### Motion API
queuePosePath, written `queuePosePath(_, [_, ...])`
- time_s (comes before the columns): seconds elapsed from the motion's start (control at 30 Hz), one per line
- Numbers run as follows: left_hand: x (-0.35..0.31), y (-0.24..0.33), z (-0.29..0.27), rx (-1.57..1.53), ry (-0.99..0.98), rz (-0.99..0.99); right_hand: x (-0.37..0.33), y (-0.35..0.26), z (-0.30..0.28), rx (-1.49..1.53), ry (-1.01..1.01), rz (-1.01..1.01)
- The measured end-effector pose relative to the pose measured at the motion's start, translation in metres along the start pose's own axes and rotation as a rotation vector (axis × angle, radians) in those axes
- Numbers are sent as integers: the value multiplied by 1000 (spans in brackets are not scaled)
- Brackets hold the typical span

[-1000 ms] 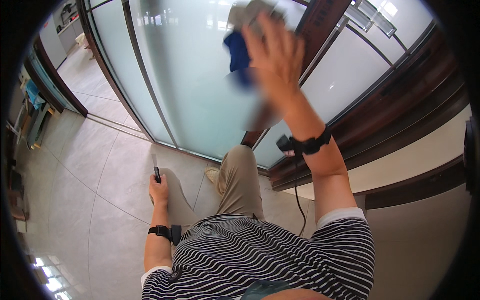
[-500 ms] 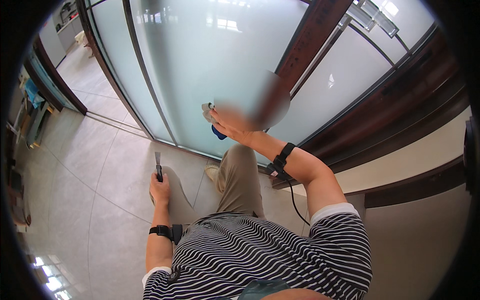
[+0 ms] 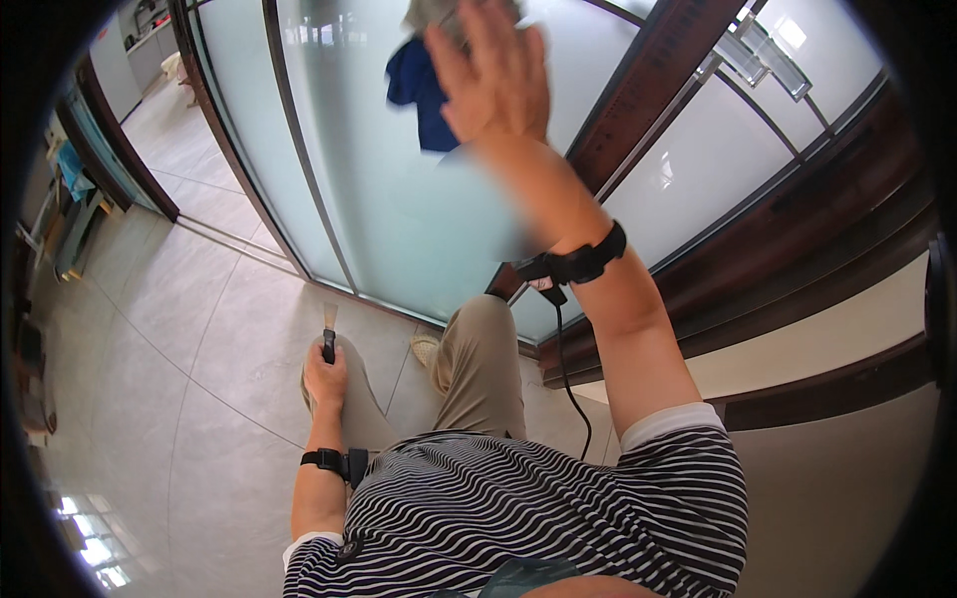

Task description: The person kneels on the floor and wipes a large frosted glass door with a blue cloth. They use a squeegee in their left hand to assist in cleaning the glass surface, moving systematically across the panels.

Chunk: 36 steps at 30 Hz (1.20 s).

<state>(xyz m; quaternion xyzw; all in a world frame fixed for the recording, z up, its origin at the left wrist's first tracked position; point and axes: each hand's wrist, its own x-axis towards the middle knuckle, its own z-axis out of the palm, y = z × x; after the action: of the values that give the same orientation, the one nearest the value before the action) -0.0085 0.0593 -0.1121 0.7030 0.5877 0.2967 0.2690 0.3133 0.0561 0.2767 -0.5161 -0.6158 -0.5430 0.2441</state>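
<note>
My right hand [image 3: 493, 85] is raised against the frosted glass door panel [image 3: 374, 199], its fingers stretched over a cloth [image 3: 424, 95]. The cloth is dark blue, with a grey-beige part [image 3: 434, 12] under the fingertips at the top edge of the view. It lies between my hand and the glass, partly covered by the fingers. Low on the left, beside my knee, my left hand [image 3: 325, 379] is closed round the black handle of a scraper [image 3: 330, 329]. The flat metal blade points up and away from me, apart from the glass.
A dark wooden door frame [image 3: 648, 85] slants beside the panel. To its right is another glass panel [image 3: 688, 179] with a clear handle [image 3: 763, 60]. A black cable [image 3: 561, 369] hangs from my right wristband [image 3: 588, 261]. Grey floor tiles [image 3: 219, 369] extend left toward an open doorway.
My right hand has moved up the glass with the cloth, and more of the cloth's blue part shows. My left hand with the scraper has barely shifted.
</note>
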Motion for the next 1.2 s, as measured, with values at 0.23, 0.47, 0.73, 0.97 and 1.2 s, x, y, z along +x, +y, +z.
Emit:
queuePosePath(0.23, [2,-5,-4,-48,-24,-41,-179,-83,40,60,-425,-484])
queuePosePath(0.47, [6,-6,0,-44,-27,-22,-148,-70,31,85,-451,-380])
queuePosePath(0.73, [1,4,2,-20,-3,13,40,-15,-13,-25,38,118])
queuePosePath(0.97, [5,-7,12,-16,-12,-20,-122,-75,69,60,-235,-246])
queuePosePath(1.2, [6,-13,9,-39,7,9,-250,-102,62,192,-499,-391])
